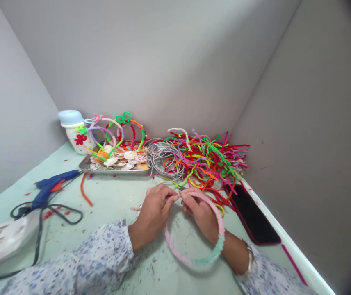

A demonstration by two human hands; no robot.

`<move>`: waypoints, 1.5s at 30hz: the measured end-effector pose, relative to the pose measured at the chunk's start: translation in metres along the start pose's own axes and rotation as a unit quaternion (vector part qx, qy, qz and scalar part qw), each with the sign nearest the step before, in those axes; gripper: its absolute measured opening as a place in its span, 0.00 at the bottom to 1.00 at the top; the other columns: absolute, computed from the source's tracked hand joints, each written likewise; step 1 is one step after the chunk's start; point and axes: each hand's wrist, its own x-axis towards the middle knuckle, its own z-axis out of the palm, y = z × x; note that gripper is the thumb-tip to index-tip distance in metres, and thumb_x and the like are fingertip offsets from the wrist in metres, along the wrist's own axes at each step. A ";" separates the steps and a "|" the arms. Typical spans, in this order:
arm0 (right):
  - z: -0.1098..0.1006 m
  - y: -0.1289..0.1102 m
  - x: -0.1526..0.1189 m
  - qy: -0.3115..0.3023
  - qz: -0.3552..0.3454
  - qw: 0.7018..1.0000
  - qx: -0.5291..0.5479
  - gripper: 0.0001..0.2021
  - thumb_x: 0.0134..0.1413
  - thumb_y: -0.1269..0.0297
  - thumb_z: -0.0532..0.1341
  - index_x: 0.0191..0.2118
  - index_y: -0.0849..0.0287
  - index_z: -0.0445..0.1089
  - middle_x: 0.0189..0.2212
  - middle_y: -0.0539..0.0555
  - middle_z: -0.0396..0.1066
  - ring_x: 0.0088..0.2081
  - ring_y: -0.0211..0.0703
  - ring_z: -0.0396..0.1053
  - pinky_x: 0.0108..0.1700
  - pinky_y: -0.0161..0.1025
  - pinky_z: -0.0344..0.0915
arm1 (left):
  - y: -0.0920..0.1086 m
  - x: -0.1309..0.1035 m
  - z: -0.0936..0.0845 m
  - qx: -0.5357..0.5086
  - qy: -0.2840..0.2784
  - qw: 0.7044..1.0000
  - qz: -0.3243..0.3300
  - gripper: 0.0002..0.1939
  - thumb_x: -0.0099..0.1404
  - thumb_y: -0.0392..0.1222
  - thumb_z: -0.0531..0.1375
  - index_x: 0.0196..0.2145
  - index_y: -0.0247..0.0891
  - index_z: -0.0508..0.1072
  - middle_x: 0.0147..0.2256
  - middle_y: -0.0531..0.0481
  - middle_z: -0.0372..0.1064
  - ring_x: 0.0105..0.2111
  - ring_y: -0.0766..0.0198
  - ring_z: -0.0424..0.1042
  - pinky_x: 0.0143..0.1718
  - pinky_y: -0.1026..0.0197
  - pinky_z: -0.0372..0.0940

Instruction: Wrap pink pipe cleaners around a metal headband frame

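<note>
A round hoop [220, 221] wrapped in fuzzy pipe cleaner, pink with a mint-green stretch at its lower right, hangs from my two hands above the table. My right hand [200, 211] is closed on its upper part, thumb and fingers pinching the pink wrap. Fingertips of my left hand [153, 211] meet the right ones at the top of the hoop, pinching the pink pipe cleaner there. A pale pink pipe cleaner end [135, 209] sticks out to the left, behind my left hand. The fingertips partly hide the spot being pinched.
Behind my hands lie a coil of grey wire [163, 157] and a heap of coloured pipe cleaners [209, 155]. A metal tray [117, 171] holds shells and finished hoops, beside a white bottle [76, 133]. A blue glue gun [51, 186] with its cord lies left, a phone [255, 217] right.
</note>
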 end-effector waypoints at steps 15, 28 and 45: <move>0.001 0.003 0.001 0.012 0.004 0.999 0.048 0.13 0.55 0.54 0.57 0.35 0.60 0.68 0.20 0.48 0.66 0.21 0.36 0.62 0.22 0.33 0.57 | -0.009 0.002 0.006 -0.057 -0.007 0.998 -0.024 0.10 0.65 0.40 0.52 0.30 0.39 0.70 0.30 0.50 0.69 0.34 0.61 0.67 0.37 0.60 0.59; 0.001 0.004 0.001 0.017 0.006 0.999 0.034 0.14 0.55 0.53 0.57 0.36 0.60 0.69 0.18 0.47 0.65 0.19 0.36 0.60 0.21 0.33 0.56 | -0.009 0.002 0.003 -0.205 -0.071 0.971 -0.101 0.12 0.64 0.45 0.52 0.30 0.36 0.69 0.28 0.50 0.68 0.32 0.62 0.66 0.35 0.63 0.62; -0.001 0.003 0.000 0.014 -0.001 1.000 0.023 0.13 0.54 0.56 0.58 0.40 0.58 0.71 0.20 0.48 0.68 0.20 0.36 0.61 0.21 0.33 0.58 | -0.012 0.007 0.002 -0.330 -0.090 0.927 -0.156 0.14 0.61 0.48 0.57 0.27 0.34 0.68 0.23 0.55 0.60 0.25 0.68 0.59 0.28 0.65 0.54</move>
